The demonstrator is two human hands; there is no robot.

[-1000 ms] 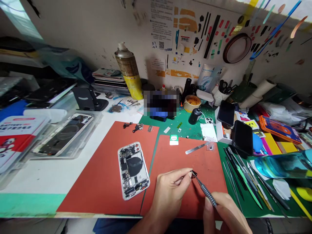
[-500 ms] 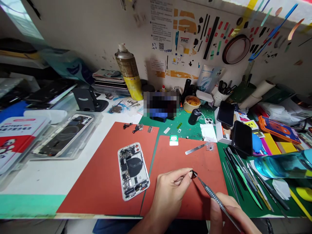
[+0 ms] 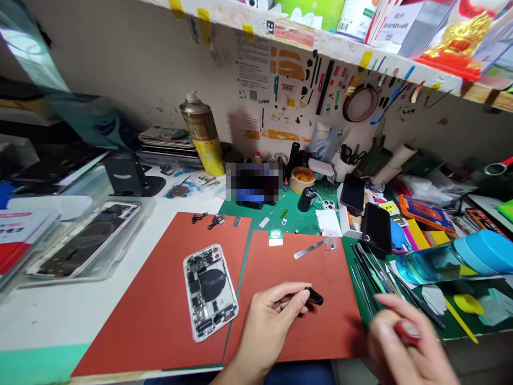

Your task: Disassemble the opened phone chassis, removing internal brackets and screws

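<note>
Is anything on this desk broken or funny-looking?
Yes: the white-edged phone on the red mat looks odd because it's open, its insides showing. Another opened phone sits in the clear tray at left. I can't tell if either is damaged.

the right hand [image 3: 395, 345] is blurred and cut off at the near edge, hiding most of a red-ended tool [image 3: 409, 332]; fingertips of the left hand [image 3: 274, 315] cover one end of a small black part [image 3: 316, 297]. a far device [image 3: 253, 184] is masked by coarse blocks, the left edge crops a red-and-white item [image 3: 18, 251], and print on the wall sheet [image 3: 252, 69] is too small to read.
</note>
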